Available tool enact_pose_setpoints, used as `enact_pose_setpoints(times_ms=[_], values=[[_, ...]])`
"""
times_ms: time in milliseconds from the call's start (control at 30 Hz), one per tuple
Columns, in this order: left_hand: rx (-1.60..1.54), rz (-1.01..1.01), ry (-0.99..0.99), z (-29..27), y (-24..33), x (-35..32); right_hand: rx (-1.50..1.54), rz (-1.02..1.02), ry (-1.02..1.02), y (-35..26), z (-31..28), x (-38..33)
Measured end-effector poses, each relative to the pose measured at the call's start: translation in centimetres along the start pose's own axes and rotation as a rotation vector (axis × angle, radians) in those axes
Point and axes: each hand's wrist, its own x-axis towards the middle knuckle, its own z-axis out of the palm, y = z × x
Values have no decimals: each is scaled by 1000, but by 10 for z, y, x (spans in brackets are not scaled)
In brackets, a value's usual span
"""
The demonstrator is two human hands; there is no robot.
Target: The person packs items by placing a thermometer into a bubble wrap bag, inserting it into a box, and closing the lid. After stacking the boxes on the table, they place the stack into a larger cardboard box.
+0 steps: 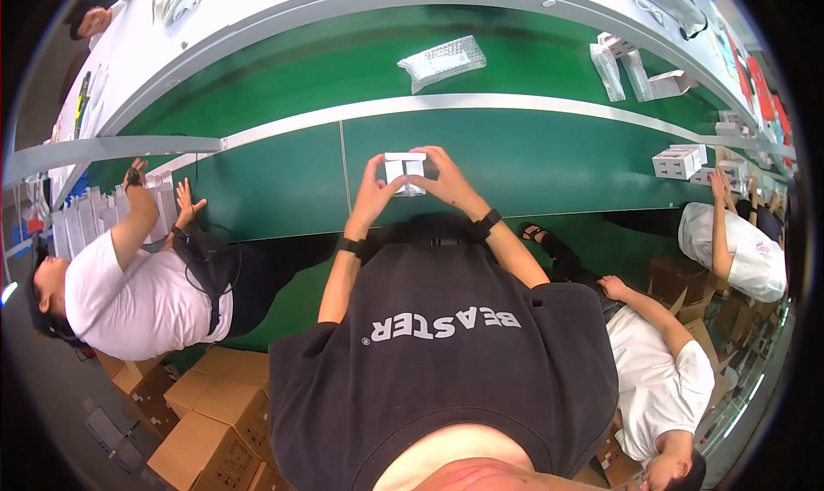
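A small white box (404,157) is between my hands above the near green worktop, with a pale strip along its far edge and darker lines across its middle. My left hand (375,190) grips its left side, the fingers curled round the edge and the thumb on the near face. On the opposite side my right hand (448,184) holds it the same way. Both thumbs come close together over the front. Whether the box's end is folded in or standing up is too small to tell.
Beyond a white rail, a bubble-wrapped pack (442,63) lies on the green belt. Stacked white boxes (678,161) stand to the right. A co-worker (146,293) reaches over upright white boxes (90,221) at left; another (657,375) sits at right. Cartons (215,414) fill the floor behind.
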Motion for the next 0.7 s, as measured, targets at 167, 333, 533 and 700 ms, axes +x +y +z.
enact_pose_setpoints(times_ms=[167, 333, 533, 700], values=[[3, 201, 27, -2, -35, 12, -424, -497, -97, -23, -15, -8], [-83, 29, -111, 2, 1, -4, -562, -528, -94, -38, -32, -23], [363, 310, -88, 14, 1, -12, -700, -592, -118, -29, -38, -27], [620, 381, 54, 26, 11, 1, -724, -667, -72, -34, -48, -18]])
